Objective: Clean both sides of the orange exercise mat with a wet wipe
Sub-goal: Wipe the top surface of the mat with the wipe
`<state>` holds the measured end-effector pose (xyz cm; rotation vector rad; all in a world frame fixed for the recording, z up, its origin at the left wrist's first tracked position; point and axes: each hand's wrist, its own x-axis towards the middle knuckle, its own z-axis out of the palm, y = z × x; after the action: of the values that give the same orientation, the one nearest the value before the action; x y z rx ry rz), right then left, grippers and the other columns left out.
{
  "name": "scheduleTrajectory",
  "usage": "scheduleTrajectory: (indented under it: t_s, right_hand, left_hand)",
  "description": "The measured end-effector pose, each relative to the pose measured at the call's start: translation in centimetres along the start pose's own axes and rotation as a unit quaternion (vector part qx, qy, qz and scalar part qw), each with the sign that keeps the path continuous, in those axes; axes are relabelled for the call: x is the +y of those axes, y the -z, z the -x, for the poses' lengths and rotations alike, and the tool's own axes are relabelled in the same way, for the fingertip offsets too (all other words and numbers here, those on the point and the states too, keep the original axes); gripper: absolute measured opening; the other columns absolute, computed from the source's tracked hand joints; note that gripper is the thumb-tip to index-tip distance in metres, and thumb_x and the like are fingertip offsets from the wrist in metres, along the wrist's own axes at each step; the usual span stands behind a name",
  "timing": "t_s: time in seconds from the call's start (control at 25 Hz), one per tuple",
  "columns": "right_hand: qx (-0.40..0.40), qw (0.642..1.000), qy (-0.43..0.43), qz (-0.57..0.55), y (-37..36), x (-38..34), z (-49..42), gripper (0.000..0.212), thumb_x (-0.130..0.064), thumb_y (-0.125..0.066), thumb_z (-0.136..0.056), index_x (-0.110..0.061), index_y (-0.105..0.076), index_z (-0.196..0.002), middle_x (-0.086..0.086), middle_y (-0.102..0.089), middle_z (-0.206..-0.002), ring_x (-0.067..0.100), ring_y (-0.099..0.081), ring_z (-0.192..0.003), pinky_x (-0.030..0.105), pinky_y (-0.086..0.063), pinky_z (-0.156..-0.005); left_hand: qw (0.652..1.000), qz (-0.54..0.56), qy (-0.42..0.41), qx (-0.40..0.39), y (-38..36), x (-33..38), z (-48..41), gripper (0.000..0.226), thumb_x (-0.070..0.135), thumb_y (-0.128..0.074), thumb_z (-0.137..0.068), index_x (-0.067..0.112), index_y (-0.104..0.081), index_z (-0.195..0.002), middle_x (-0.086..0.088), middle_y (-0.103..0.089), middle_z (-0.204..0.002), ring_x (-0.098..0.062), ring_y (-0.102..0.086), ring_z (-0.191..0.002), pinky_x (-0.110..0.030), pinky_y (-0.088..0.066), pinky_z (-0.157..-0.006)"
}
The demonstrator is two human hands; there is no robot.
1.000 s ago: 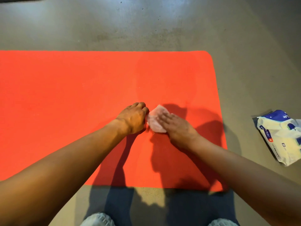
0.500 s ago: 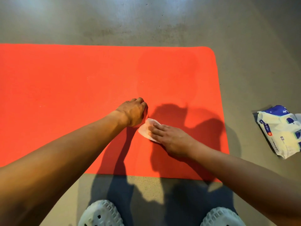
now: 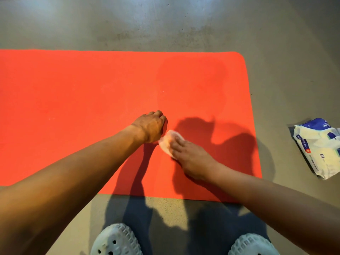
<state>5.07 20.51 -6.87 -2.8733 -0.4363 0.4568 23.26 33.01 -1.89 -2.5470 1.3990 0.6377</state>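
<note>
Straight, relaxed fingers (image 3: 177, 143) of the right hand (image 3: 192, 160), spread flat over the wet wipe (image 3: 166, 142) and pressing it onto the orange mat (image 3: 73, 98). No pinch, no curl, only downward pressure. Just beside the wipe, the left hand (image 3: 150, 127), clenched into a fist with knuckles on the mat and nothing visible inside it (probably there to pin the mat down).

Wipe bunched small under the fingertips, toward the near right part of the mat. Mat flat on the grey floor (image 3: 165, 24), right end in view, left end running out of frame. Beyond the hands, a darker, damp-looking patch (image 3: 191, 83); elsewhere a dry-looking surface, so probably plenty left on this side, with the underside not yet turned up.

Likely trouble from here:

- **Losing the wipe:** held by flat pressure alone, so easy to leave behind on a fast stroke, with bare fingers dragging over the mat.
- **Missed bands:** such a small wad means narrow passes and streaks between them.
- **Mat creeping:** could slide or ruck on the smooth floor under a hard push, especially with the fist lifted.
- **Wipe drying out:** pack of wipes (image 3: 318, 144) on the floor well apart to the right, past the mat's end, so an awkward reach.
- **Fresh dirt:** shoes (image 3: 116, 240) near the front edge, one careless step from marking cleaned ground.
</note>
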Motion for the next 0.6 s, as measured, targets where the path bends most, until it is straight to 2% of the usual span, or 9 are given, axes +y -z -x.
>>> scheduleTrajectory:
  t_s: [0.04,0.12,0.2,0.28,0.4,0.44,0.52,0.6]
  right_hand:
    - [-0.019,0.999,0.035,0.002,0.1,-0.6,0.5,0.061,-0.020,-0.024,-0.090,-0.003,-0.053,-0.141,0.019,-0.047,-0.151,0.038,-0.037,-0.145,0.048,-0.036,-0.117]
    - [-0.036,0.999,0.028,0.005,1.4,0.0,0.3,0.061,-0.024,-0.023,-0.092,-0.006,-0.054,-0.142,0.016,-0.047,-0.152,0.034,-0.041,-0.144,0.045,-0.038,-0.115]
    - [0.022,0.998,-0.066,0.005,2.6,2.6,-1.0,0.059,-0.022,-0.023,-0.096,-0.008,-0.043,-0.150,0.015,-0.038,-0.158,0.030,-0.036,-0.147,0.043,-0.034,-0.117]
    - [0.024,0.982,-0.185,-0.004,4.5,5.5,-2.8,0.056,-0.014,-0.030,-0.099,-0.013,-0.033,-0.155,0.013,-0.026,-0.164,0.029,-0.028,-0.151,0.042,-0.032,-0.118]
    - [0.026,0.969,-0.242,-0.031,5.0,5.8,-3.9,0.058,-0.015,-0.033,-0.096,-0.017,-0.034,-0.153,0.015,-0.024,-0.164,0.034,-0.026,-0.150,0.044,-0.035,-0.115]
    - [0.029,0.973,-0.228,-0.023,4.2,5.0,-3.8,0.060,-0.020,-0.028,-0.094,-0.016,-0.035,-0.153,0.016,-0.026,-0.163,0.036,-0.026,-0.150,0.045,-0.035,-0.115]
    - [0.025,0.989,-0.143,-0.016,2.1,2.2,-2.7,0.066,-0.027,-0.021,-0.089,-0.013,-0.041,-0.151,0.017,-0.033,-0.160,0.039,-0.028,-0.149,0.047,-0.035,-0.115]
    - [0.001,1.000,-0.011,0.005,0.4,-0.1,-0.5,0.061,-0.027,-0.035,-0.088,-0.011,-0.051,-0.144,0.016,-0.041,-0.156,0.039,-0.032,-0.148,0.048,-0.035,-0.116]
  left_hand:
    - [1.000,0.004,0.002,0.000,-0.1,0.0,0.1,0.033,0.029,-0.047,-0.097,0.018,-0.056,-0.127,-0.008,-0.051,-0.135,-0.030,-0.054,-0.119,-0.043,-0.048,-0.095]
    - [1.000,-0.001,0.003,-0.004,-0.2,0.1,0.3,0.034,0.031,-0.050,-0.095,0.018,-0.056,-0.126,-0.007,-0.052,-0.134,-0.030,-0.054,-0.119,-0.043,-0.049,-0.094]
    - [1.000,-0.002,-0.002,-0.008,-0.3,0.1,0.6,0.038,0.033,-0.055,-0.089,0.016,-0.056,-0.124,-0.007,-0.053,-0.131,-0.031,-0.055,-0.117,-0.043,-0.050,-0.092]
    - [1.000,0.009,0.004,-0.004,-0.4,0.0,1.0,0.035,0.033,-0.051,-0.089,0.016,-0.057,-0.119,-0.008,-0.054,-0.129,-0.031,-0.056,-0.115,-0.043,-0.050,-0.091]
    - [1.000,0.009,0.008,-0.003,-0.6,-0.5,1.3,0.034,0.033,-0.050,-0.089,0.016,-0.057,-0.117,-0.007,-0.053,-0.129,-0.031,-0.056,-0.116,-0.042,-0.050,-0.091]
    - [1.000,0.008,0.009,-0.003,-0.6,-0.7,1.4,0.035,0.033,-0.052,-0.088,0.016,-0.057,-0.118,-0.007,-0.053,-0.130,-0.030,-0.055,-0.117,-0.042,-0.050,-0.091]
    - [1.000,0.011,0.012,-0.004,-0.9,-1.1,1.2,0.037,0.034,-0.055,-0.089,0.016,-0.056,-0.121,-0.007,-0.052,-0.130,-0.031,-0.054,-0.118,-0.042,-0.050,-0.093]
    - [1.000,0.010,0.018,-0.007,-1.2,-1.2,0.8,0.041,0.037,-0.059,-0.090,0.016,-0.055,-0.124,-0.006,-0.051,-0.131,-0.030,-0.053,-0.121,-0.041,-0.049,-0.094]
